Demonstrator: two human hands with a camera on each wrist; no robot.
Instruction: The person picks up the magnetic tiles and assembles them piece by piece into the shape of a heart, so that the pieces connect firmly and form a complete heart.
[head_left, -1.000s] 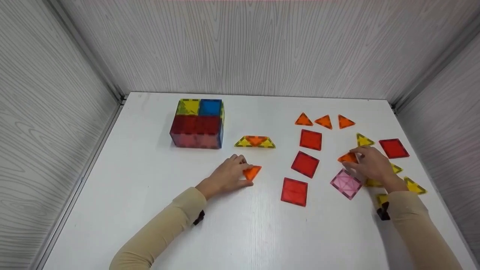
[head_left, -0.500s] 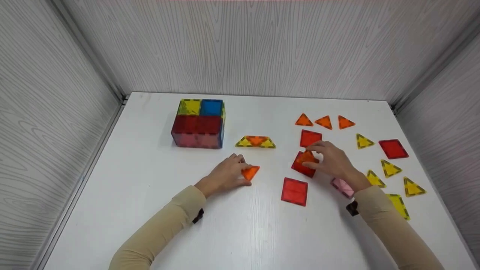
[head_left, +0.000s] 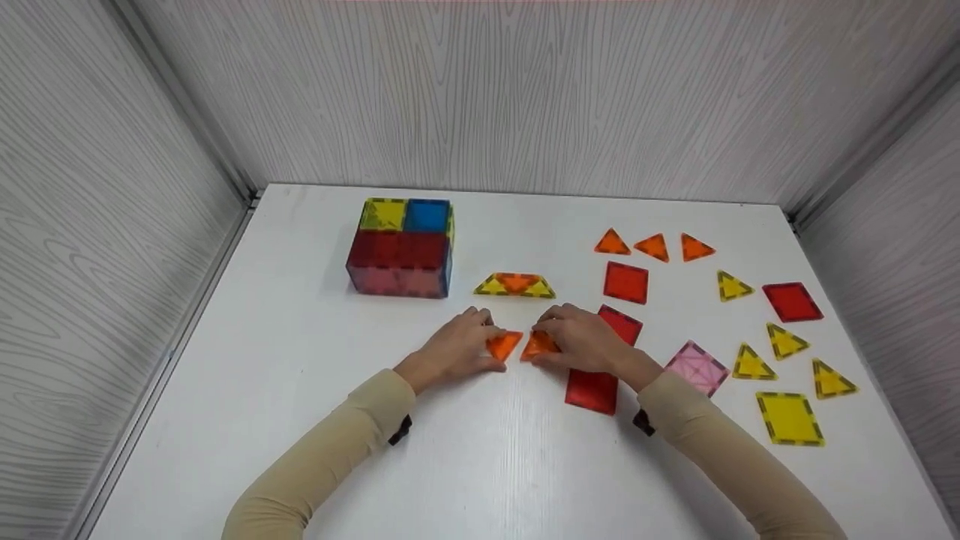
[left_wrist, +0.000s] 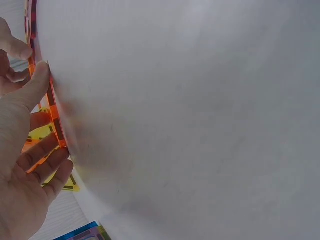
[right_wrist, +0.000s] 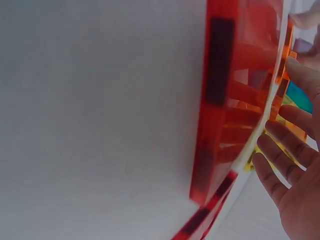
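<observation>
Near the middle of the table, my left hand point(head_left: 454, 349) pinches an orange triangle magnetic tile point(head_left: 505, 345) between thumb and fingers. Just to its right, my right hand point(head_left: 589, 341) holds a second orange triangle tile point(head_left: 539, 346) the same way. A narrow gap separates the two tiles in the head view. In the left wrist view, the left hand's tile point(left_wrist: 56, 122) is seen edge-on at the tabletop. Behind both hands stands a trapezoid piece point(head_left: 516, 283) of orange and yellow triangles. Part of each held tile is hidden by the fingers.
A box of coloured tiles point(head_left: 400, 251) stands at the back left. Under and beside the right forearm lie red squares point(head_left: 591, 391) and a pink square point(head_left: 697, 369). Three orange triangles point(head_left: 652, 247), several yellow triangles point(head_left: 753, 363) and a yellow square point(head_left: 790, 418) lie farther right.
My right hand has carried its orange triangle tile leftward from among the right-hand tiles, over the red squares, to beside the left hand. The left hand has stayed nearly still, holding its tile.
</observation>
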